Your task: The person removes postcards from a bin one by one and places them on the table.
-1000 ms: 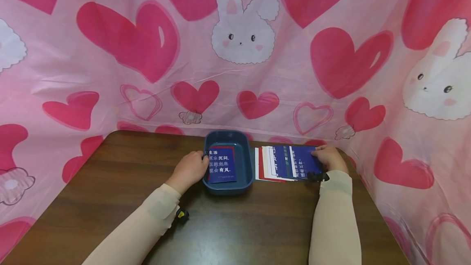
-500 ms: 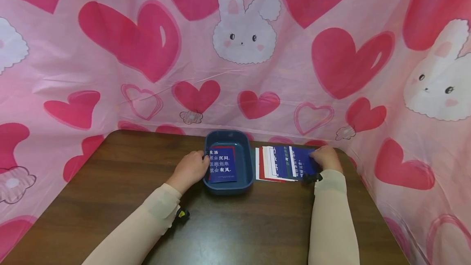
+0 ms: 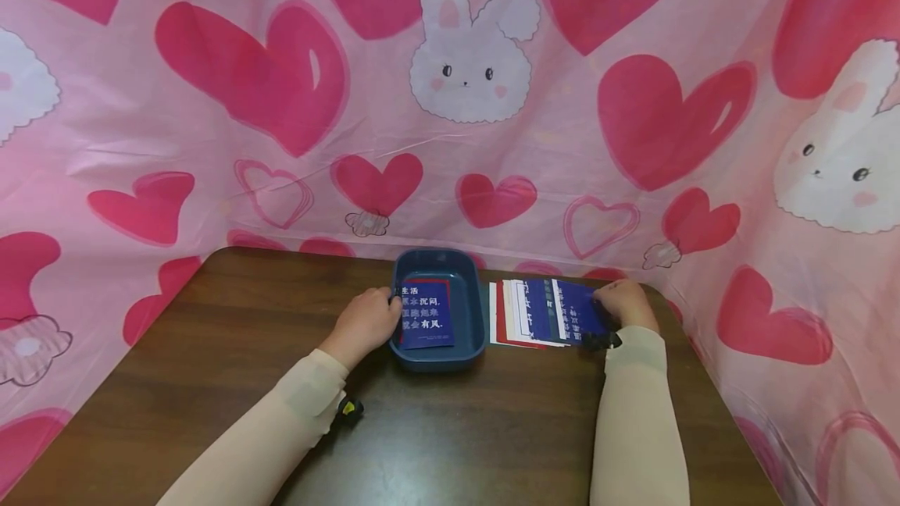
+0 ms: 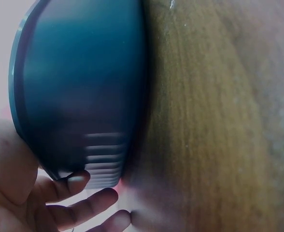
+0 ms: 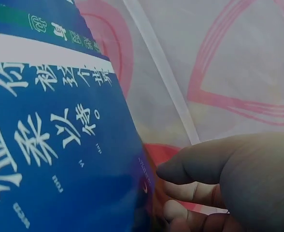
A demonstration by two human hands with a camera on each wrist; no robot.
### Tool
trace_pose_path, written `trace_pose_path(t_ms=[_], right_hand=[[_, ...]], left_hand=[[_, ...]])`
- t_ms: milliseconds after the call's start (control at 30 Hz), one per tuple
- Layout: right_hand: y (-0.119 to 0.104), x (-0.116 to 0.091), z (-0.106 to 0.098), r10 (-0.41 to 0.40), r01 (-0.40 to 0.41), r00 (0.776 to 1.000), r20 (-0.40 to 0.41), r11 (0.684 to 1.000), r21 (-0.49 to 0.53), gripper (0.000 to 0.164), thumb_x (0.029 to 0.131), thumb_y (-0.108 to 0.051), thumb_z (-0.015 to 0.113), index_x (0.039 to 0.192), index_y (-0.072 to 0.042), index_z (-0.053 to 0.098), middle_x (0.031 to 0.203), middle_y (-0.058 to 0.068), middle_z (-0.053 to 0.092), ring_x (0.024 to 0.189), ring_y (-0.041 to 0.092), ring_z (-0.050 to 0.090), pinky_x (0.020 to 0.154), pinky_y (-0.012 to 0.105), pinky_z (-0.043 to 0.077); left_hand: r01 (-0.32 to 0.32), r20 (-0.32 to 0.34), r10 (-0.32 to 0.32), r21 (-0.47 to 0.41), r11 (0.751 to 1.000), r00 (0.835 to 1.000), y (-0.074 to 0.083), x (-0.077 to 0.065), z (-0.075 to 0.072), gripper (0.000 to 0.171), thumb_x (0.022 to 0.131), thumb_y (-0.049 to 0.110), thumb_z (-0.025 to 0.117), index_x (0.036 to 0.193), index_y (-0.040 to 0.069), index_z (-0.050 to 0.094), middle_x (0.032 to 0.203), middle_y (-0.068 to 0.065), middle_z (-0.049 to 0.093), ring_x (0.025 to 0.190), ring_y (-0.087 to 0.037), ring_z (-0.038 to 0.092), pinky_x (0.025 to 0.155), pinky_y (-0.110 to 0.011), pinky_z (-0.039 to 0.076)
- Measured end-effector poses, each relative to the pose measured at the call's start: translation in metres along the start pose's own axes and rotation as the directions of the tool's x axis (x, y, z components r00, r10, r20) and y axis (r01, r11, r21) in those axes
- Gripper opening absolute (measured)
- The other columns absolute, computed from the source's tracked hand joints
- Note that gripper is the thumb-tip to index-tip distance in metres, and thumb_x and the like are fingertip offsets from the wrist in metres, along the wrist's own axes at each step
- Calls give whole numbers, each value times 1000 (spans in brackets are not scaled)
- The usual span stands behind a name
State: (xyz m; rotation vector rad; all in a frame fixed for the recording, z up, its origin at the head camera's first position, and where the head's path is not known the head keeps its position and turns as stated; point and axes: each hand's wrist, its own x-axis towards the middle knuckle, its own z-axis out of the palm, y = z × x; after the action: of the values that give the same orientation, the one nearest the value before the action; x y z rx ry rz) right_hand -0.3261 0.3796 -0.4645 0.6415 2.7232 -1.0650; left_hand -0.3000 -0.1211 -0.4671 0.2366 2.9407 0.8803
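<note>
In the head view my left hand (image 3: 364,324) grips the left rim of a dark blue plastic bin (image 3: 437,362). The left wrist view shows its fingers (image 4: 96,203) curled at the ribbed outer end of the bin. Inside the bin lies a blue card (image 3: 429,317) with white Chinese writing, a red card edge showing behind it. My right hand (image 3: 626,304) is at the right end of a fanned row of cards. Up close, its thumb and bent fingers (image 5: 180,210) are right at the edge of the end blue card (image 5: 79,159), without reaching over its printed face.
The overlapping row of white, red, cream and blue cards (image 3: 516,311) lies close to the bin's right side. Everything stands near the back edge of the brown wooden table (image 3: 450,428). A pink cloth (image 3: 295,123) with hearts and rabbits hangs behind.
My right hand has shifted left and its fingers have drawn back from over the end card to its edge. The left hand and the bin hold their place.
</note>
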Motion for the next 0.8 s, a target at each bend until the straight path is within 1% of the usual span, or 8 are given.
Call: trace_pose_path(t_ms=[100, 200, 267, 333, 400, 500, 700, 800], right_hand=[[-5, -1, 0, -33, 33, 999, -2, 999, 7, 35, 109, -32, 64, 96, -2, 77, 118, 24, 74, 106, 40, 65, 97, 56, 61], [-16, -4, 0, -74, 74, 997, -10, 997, 15, 41, 111, -37, 63, 112, 1, 78, 124, 25, 70, 111, 40, 63, 100, 56, 60], [-28, -9, 0, -95, 95, 995, -16, 995, 30, 44, 111, -40, 62, 124, 0, 75, 122, 21, 68, 111, 37, 61, 97, 51, 58], [-42, -13, 1, -132, 133, 991, -27, 991, 31, 45, 111, -41, 63, 131, -1, 73, 115, 16, 70, 107, 33, 62, 91, 45, 56], [-56, -19, 3, -185, 186, 982, -29, 982, 31, 45, 110, -41, 65, 133, -2, 72, 106, 12, 71, 98, 30, 62, 83, 41, 53], [-77, -27, 8, -268, 268, 963, -25, 963, 36, 42, 110, -37, 67, 132, -3, 73, 98, 11, 72, 91, 27, 62, 79, 38, 52], [-113, -45, 23, -368, 367, 929, 32, 930, 16, 43, 112, -38, 67, 138, -5, 72, 121, 20, 74, 107, 35, 69, 96, 47, 61], [-129, -52, 35, -400, 399, 913, 76, 916, 29, 41, 111, -37, 69, 137, -6, 73, 121, 21, 75, 109, 37, 71, 92, 44, 62]], left_hand=[[4, -1, -4, -7, 1000, 1000, -2, 0, 0, 51, 118, 34, 50, 143, -6, 70, 139, -26, 75, 124, -45, 73, 114, -66, 58], [1, 2, -1, -8, 1000, 1000, -3, 1, 1, 50, 118, 33, 50, 143, -6, 69, 139, -26, 76, 123, -44, 73, 114, -66, 58], [1, 4, -1, -10, 1000, 1000, -3, 1, 1, 50, 118, 33, 50, 143, -5, 69, 139, -26, 76, 123, -44, 73, 113, -66, 58], [2, 6, -2, -12, 1000, 1000, -3, 1, 2, 50, 118, 33, 50, 143, -5, 69, 138, -25, 76, 122, -43, 73, 113, -66, 59], [3, 7, -3, -15, 1000, 1000, -3, 1, 2, 49, 118, 33, 50, 143, -5, 70, 138, -25, 76, 120, -42, 74, 113, -66, 59], [7, 12, -7, -23, 1000, 1000, -1, 1, 1, 50, 118, 33, 50, 144, -5, 69, 138, -25, 76, 120, -42, 73, 113, -66, 58], [29, 13, -28, -31, 999, 1000, 1, 0, 0, 51, 118, 33, 50, 146, -5, 69, 140, -25, 75, 121, -42, 73, 115, -66, 57], [29, 10, -28, -29, 999, 1000, 1, -1, 1, 50, 118, 33, 50, 145, -5, 69, 139, -25, 76, 121, -41, 73, 115, -66, 58]])
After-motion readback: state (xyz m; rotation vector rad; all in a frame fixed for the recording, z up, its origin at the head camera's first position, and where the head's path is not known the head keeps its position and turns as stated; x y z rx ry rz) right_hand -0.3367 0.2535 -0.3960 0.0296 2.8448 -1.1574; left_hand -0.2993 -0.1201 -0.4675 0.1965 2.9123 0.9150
